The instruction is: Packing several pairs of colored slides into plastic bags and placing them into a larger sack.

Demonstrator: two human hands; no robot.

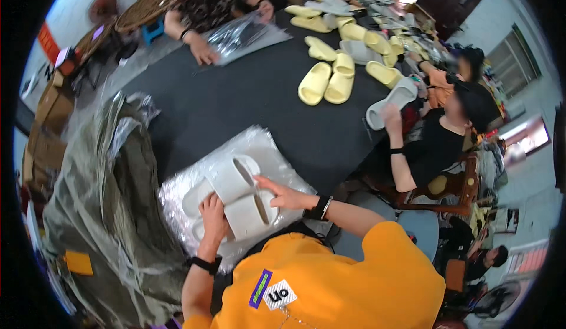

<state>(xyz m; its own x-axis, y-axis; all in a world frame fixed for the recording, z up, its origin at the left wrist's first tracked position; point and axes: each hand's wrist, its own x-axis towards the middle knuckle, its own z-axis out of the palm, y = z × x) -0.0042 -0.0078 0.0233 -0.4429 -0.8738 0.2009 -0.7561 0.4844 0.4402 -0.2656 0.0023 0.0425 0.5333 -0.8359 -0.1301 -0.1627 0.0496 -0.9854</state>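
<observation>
A pair of pale grey slide slippers lies side by side on a stack of clear plastic bags (pixel 268 146) in front of me. My left hand (pixel 213 216) has its fingers curled over the toe end of the nearer slipper (pixel 246 217). On the heel side, my right hand (pixel 283 194) touches the pair, index finger stretched toward the farther slipper (pixel 229 179) and thumb apart by the nearer one. Its other fingers are partly hidden.
The dark table (pixel 236 99) bears yellow slippers (pixel 327 84) toward the far right. Across it, a person handles clear bags (pixel 244 37). At right, another person holds a grey slipper (pixel 392 102). A large olive sack (pixel 109 193) stands at my left.
</observation>
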